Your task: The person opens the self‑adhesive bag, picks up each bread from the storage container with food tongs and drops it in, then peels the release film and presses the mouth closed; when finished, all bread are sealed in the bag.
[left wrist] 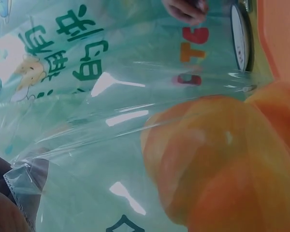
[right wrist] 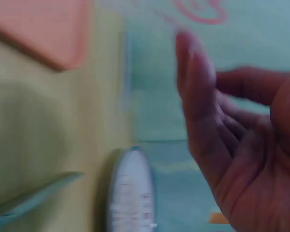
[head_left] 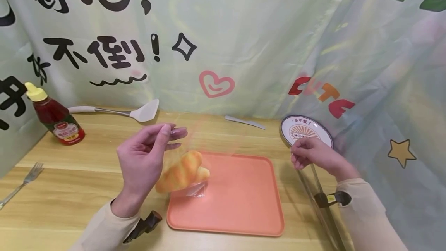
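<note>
My left hand (head_left: 144, 158) pinches the upper part of a clear plastic bag (head_left: 196, 189) between thumb and fingers. Inside the bag sits a golden croissant (head_left: 182, 171), hanging over the left edge of the pink tray (head_left: 240, 196). In the left wrist view, the croissant (left wrist: 208, 159) fills the lower right, and a zigzag bag edge shows beside my fingers. My right hand (head_left: 311, 153) is held in front of the plate, thumb and forefinger together. The right wrist view shows a faint translucent plastic strip (right wrist: 150, 13) running to those fingertips, though blur hides its ends.
A red sauce bottle (head_left: 60, 121), white spatula (head_left: 144, 111) and fork (head_left: 29, 177) lie or stand at left. At the back are a knife (head_left: 245, 122) and a round plate (head_left: 303, 125) leaning against the printed curtain. Metal tongs (head_left: 315, 179) lie below my right wrist.
</note>
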Tool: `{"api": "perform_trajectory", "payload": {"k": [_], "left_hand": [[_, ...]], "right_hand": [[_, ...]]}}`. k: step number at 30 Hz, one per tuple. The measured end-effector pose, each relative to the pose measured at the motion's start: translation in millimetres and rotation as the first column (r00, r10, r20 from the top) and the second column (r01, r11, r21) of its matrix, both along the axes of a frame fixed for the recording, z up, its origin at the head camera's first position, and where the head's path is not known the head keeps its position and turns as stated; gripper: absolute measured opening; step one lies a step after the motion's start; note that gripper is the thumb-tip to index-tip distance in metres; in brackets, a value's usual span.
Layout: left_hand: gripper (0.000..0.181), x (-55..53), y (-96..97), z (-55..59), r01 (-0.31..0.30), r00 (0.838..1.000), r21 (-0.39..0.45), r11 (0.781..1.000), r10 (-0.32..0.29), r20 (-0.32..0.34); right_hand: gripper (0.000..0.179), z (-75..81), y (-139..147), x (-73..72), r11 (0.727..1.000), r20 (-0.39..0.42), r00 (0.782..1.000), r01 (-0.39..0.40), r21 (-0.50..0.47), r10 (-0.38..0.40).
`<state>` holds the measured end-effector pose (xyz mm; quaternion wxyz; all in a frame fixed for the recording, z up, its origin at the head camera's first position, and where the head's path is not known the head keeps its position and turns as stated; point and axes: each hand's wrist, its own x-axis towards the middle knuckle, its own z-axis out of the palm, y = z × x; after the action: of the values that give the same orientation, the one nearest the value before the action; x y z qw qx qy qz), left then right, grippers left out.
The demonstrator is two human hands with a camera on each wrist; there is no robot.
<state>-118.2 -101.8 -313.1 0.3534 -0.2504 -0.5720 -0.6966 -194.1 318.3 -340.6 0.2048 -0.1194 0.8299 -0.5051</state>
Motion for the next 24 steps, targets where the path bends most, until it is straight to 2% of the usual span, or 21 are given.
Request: {"api": "perform_trajectory", "payload": {"k": [5,9,13,17,24], "left_hand": [[0.010,0.4,1.7,0.4,-0.005,1.000,-0.014,1.000,0.005,-0.006],[0.011,0.4,2.3,0.4,-0.008,1.000,-0.020,1.000,0.008,-0.011],[0.011,1.3,3.4,0.4,-0.012,1.000,-0.022,1.000,0.012,-0.007],[0.010,1.9,4.8,-0.1,0.003,1.000,-0.014,1.000,-0.003,-0.013],[0.010,0.5,5.9,-1.9,0.010,0.999,-0.031,0.999,-0.012,-0.039]], "right_hand": [[0.016,-31.7,-5,-9.7,0.990,-0.030,0.989,0.142,0.014,-0.142],[0.015,-50.8,-9,-16.4,0.981,-0.054,0.981,0.190,0.039,-0.188],[0.014,-63.0,-11,-21.9,0.967,-0.121,0.974,0.210,0.145,-0.193],[0.012,-71.3,-14,-26.1,0.929,-0.196,0.965,0.226,0.294,-0.173],[0.010,-79.0,-18,-31.7,0.874,-0.276,0.951,0.252,0.415,-0.143]]}}
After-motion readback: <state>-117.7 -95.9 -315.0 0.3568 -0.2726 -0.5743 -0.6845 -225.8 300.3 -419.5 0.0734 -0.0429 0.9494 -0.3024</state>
